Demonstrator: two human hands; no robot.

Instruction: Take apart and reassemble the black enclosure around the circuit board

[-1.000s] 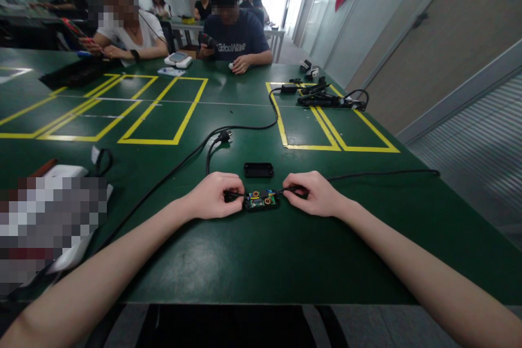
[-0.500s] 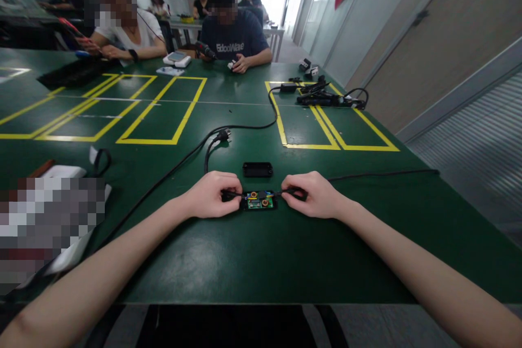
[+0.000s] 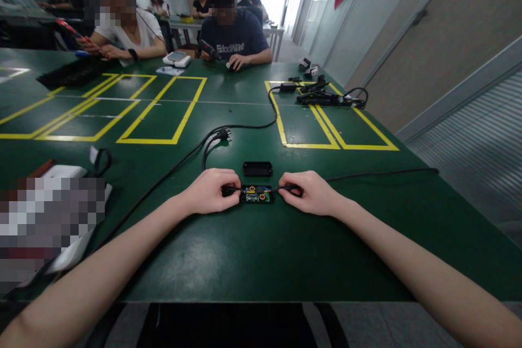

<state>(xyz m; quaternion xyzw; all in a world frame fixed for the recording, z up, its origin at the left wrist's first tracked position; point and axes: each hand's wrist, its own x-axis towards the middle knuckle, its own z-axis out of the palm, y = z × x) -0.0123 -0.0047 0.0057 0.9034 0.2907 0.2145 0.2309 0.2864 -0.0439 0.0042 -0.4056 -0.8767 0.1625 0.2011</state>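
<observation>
Having shifted slightly leftward and toward the loose cover (image 3: 258,168), the open circuit box (image 3: 257,196) lies, as I monitor it, long axis left-to-right between my left hand (image 3: 212,191), nearer, pinched tight on the left cable (image 3: 230,190), and my right hand (image 3: 310,192), pinching the right cable (image 3: 297,191).

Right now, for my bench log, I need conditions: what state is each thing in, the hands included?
Left hand: closed on left cable.
Right hand: closed on right cable.
Black case: open, circuit board exposed.
Black cover: off, lying beyond the case.
Plug: unplugged, lying on the table.
Far black cables: bunched together.
Co-worker's drill-like tool: held; running or not, can't tell.
</observation>
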